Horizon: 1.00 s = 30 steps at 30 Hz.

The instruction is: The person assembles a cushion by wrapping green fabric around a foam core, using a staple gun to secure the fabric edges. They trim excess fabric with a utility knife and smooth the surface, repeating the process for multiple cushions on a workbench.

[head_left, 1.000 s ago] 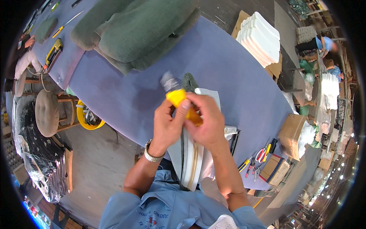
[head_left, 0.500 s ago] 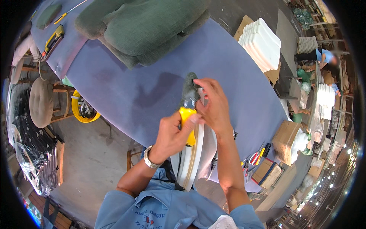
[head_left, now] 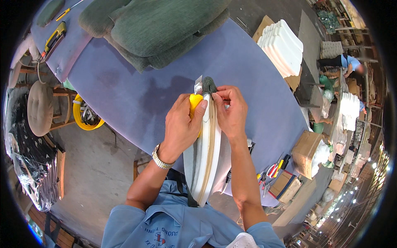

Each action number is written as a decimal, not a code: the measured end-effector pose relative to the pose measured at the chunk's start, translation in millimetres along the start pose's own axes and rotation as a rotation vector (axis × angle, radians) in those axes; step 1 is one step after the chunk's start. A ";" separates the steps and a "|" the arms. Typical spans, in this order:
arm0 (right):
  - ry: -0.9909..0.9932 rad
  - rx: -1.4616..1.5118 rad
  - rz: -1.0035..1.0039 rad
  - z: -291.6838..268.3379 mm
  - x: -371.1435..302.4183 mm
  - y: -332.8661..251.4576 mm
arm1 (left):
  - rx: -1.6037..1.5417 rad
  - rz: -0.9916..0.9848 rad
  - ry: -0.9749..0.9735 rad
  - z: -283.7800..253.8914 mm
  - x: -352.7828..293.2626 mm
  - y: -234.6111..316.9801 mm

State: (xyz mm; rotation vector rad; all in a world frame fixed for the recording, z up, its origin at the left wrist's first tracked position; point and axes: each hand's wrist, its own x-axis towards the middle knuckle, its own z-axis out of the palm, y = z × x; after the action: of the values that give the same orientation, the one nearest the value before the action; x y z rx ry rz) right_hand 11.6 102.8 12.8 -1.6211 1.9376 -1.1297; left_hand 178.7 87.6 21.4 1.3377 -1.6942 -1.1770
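My left hand (head_left: 182, 126) grips a yellow-handled tool with a metal head (head_left: 196, 96) against the top of a curved white foam-and-wood panel (head_left: 206, 157) that stands on edge in front of me. My right hand (head_left: 231, 111) pinches a bit of dark green fabric (head_left: 209, 84) at the panel's top end, right beside the tool's head. The panel's lower end reaches down to my chest. Both hands sit over the near edge of a purple-covered table (head_left: 136, 95).
Green upholstered cushions (head_left: 161, 29) lie at the table's far side. A yellow tool (head_left: 56, 35) rests at the far left. White foam pieces (head_left: 285, 45) are stacked at right, near another person (head_left: 345, 64). Scissors and hand tools (head_left: 275, 169) lie by cardboard boxes (head_left: 308, 153). A round stool (head_left: 40, 108) and yellow bucket (head_left: 84, 113) stand left.
The hands and the tool have moved up along the panel toward its top end. My right hand now pinches the green fabric there, and the tool's head meets it.
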 end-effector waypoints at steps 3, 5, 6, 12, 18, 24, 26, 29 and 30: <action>0.016 -0.014 -0.026 0.2 -1.7 0.5 | 0.185 -0.005 -0.039 -6.0 4.4 6.7; 0.026 -0.015 -0.048 3.0 -3.7 3.4 | 0.214 -0.045 -0.094 -11.1 3.6 14.6; 0.027 -0.004 -0.041 4.2 -3.9 5.1 | 0.196 -0.055 -0.126 -11.4 0.0 20.0; 0.018 0.051 -0.020 12.6 -4.6 7.0 | 0.260 -0.111 -0.233 -8.1 2.0 19.5; 0.031 0.077 -0.023 14.3 -4.4 6.8 | 0.304 -0.107 -0.259 -10.0 9.1 19.7; 0.024 0.094 -0.018 16.0 -3.3 5.0 | 0.319 -0.120 -0.294 -11.8 15.3 25.3; 0.026 0.091 -0.024 15.9 -3.1 5.4 | 0.329 -0.108 -0.295 -10.5 16.7 23.9; 0.016 0.083 -0.011 15.5 -1.6 3.2 | 0.357 -0.082 -0.278 -9.9 18.9 22.9; 0.015 0.086 -0.009 16.1 -1.2 3.4 | 0.368 -0.073 -0.274 -10.6 19.9 24.1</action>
State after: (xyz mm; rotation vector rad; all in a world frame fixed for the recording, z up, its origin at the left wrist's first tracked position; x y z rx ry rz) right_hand 21.4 98.5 0.1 -1.5825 1.8659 -1.2142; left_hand 174.5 67.4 47.1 1.5195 -2.1550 -1.1701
